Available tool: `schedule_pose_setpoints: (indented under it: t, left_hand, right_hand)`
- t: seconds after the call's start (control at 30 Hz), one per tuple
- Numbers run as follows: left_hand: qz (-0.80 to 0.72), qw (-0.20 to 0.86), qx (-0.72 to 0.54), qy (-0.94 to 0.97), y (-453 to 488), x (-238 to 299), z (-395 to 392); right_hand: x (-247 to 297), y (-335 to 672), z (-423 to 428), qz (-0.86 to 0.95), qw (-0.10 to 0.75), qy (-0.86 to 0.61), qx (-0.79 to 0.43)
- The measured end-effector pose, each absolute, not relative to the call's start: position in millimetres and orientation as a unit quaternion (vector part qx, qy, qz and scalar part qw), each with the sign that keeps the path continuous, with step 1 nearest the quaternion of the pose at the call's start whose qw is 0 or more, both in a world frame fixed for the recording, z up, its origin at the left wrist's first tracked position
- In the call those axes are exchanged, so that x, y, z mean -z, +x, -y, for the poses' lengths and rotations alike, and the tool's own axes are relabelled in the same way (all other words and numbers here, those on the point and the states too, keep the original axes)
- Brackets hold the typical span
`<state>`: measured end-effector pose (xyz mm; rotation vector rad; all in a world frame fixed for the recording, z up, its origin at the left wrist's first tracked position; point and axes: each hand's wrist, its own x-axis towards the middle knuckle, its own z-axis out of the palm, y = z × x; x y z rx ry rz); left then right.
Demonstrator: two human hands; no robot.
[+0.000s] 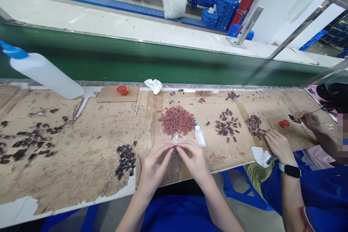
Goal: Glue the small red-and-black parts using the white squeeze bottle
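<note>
My left hand [157, 161] and my right hand [193, 157] meet fingertip to fingertip over the cardboard near the table's front edge. Both are closed in a pinch around one tiny dark part [175, 146], too small to name and mostly covered by the fingers. Just beyond them lies a heap of small red and grey parts [178, 120]. A small clear bottle with a blue tip [200, 137] rests right of the heap, close to my right hand. Left of my left hand is a pile of dark, shiny small parts [125, 161].
More dark parts [29, 141] are scattered at the left, below a large white bottle [49, 74]. A red cup [122, 90] and a crumpled tissue [153, 86] lie toward the back. At right, a co-worker's hands [278, 145] work beside other small parts [227, 123]. A green conveyor belt [122, 59] runs behind.
</note>
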<state>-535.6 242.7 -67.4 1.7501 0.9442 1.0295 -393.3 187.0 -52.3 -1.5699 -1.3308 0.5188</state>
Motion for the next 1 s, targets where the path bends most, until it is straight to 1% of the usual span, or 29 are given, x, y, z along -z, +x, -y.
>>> schedule_pose_setpoints:
  t: [0.1,0.17,0.23,0.33,0.43,0.73,0.9,1.0]
  left_hand:
    - [-0.384,0.44,-0.414,0.698,-535,67,-241]
    - [-0.382,0.461,-0.414,0.686,-536,69,-241]
    - [-0.376,0.487,-0.412,0.672,-536,70,-241]
    - [-0.364,0.506,-0.415,0.663,-537,70,-243]
    - [-0.353,0.496,-0.424,0.67,-536,67,-244]
    - [-0.364,0.487,-0.408,0.681,-531,66,-240]
    - [-0.378,0.483,-0.417,0.671,-526,70,-235]
    - [-0.386,0.482,-0.423,0.663,-525,71,-232]
  right_hand:
    - [53,-397,-185,0.571,0.482,-0.644,-0.164]
    - [52,-399,-184,0.589,0.482,-0.636,-0.129]
    - [51,-398,-183,0.596,0.493,-0.623,-0.12]
    - [48,-395,-183,0.574,0.514,-0.615,-0.167]
    - [44,-393,-182,0.543,0.529,-0.62,-0.202]
    - [43,-394,-179,0.541,0.527,-0.629,-0.183]
    - [43,-389,-180,0.511,0.537,-0.637,-0.209]
    - [46,-386,-180,0.479,0.547,-0.638,-0.254]
